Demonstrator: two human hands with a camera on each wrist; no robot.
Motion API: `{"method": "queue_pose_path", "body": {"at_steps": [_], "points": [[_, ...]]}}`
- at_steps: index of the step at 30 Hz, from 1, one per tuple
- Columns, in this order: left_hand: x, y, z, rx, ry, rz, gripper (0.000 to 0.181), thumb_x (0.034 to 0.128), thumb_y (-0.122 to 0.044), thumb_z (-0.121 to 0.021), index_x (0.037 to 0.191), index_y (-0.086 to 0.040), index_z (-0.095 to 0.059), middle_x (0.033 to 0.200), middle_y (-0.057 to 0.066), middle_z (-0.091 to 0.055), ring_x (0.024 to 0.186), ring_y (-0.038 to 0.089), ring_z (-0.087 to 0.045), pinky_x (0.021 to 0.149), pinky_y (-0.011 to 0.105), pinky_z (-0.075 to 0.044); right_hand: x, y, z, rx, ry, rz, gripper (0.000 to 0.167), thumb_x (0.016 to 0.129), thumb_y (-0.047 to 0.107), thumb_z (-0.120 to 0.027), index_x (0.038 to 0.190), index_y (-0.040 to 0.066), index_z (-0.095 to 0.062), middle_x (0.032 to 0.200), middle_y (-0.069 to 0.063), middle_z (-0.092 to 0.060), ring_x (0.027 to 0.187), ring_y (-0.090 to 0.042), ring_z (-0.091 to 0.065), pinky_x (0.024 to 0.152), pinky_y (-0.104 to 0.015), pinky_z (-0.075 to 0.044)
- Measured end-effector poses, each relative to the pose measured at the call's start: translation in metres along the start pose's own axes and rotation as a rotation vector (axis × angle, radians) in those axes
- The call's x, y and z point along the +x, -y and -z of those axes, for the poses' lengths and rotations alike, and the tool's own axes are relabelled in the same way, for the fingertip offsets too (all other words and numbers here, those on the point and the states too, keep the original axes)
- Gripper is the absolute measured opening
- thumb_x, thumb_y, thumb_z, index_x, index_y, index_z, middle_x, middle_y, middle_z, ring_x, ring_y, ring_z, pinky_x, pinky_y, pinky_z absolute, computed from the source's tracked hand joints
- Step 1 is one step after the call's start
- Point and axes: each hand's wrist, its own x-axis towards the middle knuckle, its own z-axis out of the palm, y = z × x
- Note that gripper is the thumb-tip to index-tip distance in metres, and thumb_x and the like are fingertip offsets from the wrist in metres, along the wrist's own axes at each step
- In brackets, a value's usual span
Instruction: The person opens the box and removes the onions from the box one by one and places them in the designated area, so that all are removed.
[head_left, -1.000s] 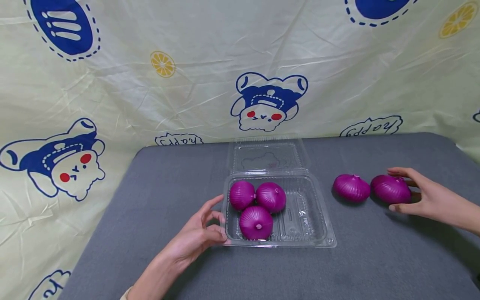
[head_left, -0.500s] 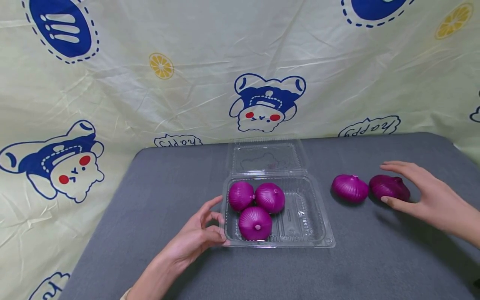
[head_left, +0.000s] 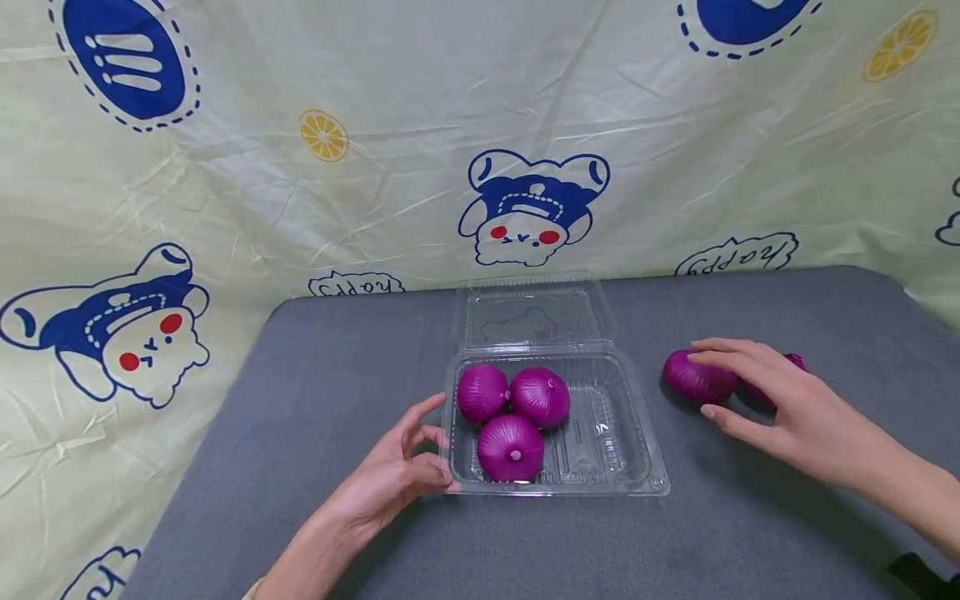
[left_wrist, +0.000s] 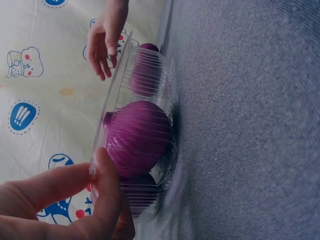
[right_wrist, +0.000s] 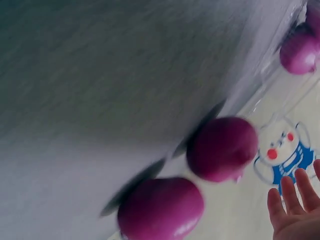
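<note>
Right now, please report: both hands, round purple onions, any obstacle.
Left hand gripping clear plastic box by rim. Right hand holding nothing, above two loose purple onions. Three purple onions inside box; clear lid folded back, no obstacle seen.

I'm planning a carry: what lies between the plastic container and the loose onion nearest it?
Only bare grey tabletop separates container and onion, as the head view shows.

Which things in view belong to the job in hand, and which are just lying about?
Seem part of the job:
Clear plastic box, lid open, left hand pinching its rim
Three purple onions inside it
Two loose purple onions, right hand close to them

Only surroundings:
Gray table
Printed cloth behind it
</note>
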Motion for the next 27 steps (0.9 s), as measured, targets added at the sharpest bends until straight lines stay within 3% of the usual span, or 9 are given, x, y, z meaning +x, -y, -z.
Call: {"method": "queue_pose_path", "body": {"at_steps": [10,17,27], "points": [[-0.001,-0.001,-0.001,0.006,0.009,0.000,0.087,0.0800,0.017,-0.059,0.153,-0.020,-0.029,0.108,0.013,-0.041,0.071,0.018,-0.060,0.082,0.041,-0.056,0.017,0.025,-0.024,-0.007,0.062,0.092,0.071,0.070,0.018,-0.089,0.134,0.022,-0.059,0.139,0.008,-0.051,0.125,-0.009,-0.046,0.097,-0.006,-0.032],[0.000,0.000,-0.001,0.003,0.005,0.001,0.088,0.0793,0.017,-0.059,0.153,-0.019,-0.029,0.109,0.013,-0.041,0.070,0.019,-0.060,0.081,0.040,-0.056,0.028,0.034,-0.040,0.027,0.133,0.120,0.069,0.075,0.022,-0.085,0.137,0.027,-0.055,0.141,0.008,-0.048,0.127,-0.011,-0.046,0.087,-0.034,-0.055],[0.001,0.000,0.001,0.005,0.000,0.000,0.088,0.0799,0.017,-0.059,0.153,-0.021,-0.029,0.109,0.012,-0.042,0.070,0.019,-0.060,0.082,0.040,-0.056,0.044,0.042,-0.056,0.110,0.257,0.089,0.063,0.083,0.027,-0.079,0.140,0.025,-0.053,0.145,0.006,-0.045,0.132,-0.017,-0.044,0.093,-0.044,-0.052]]}}
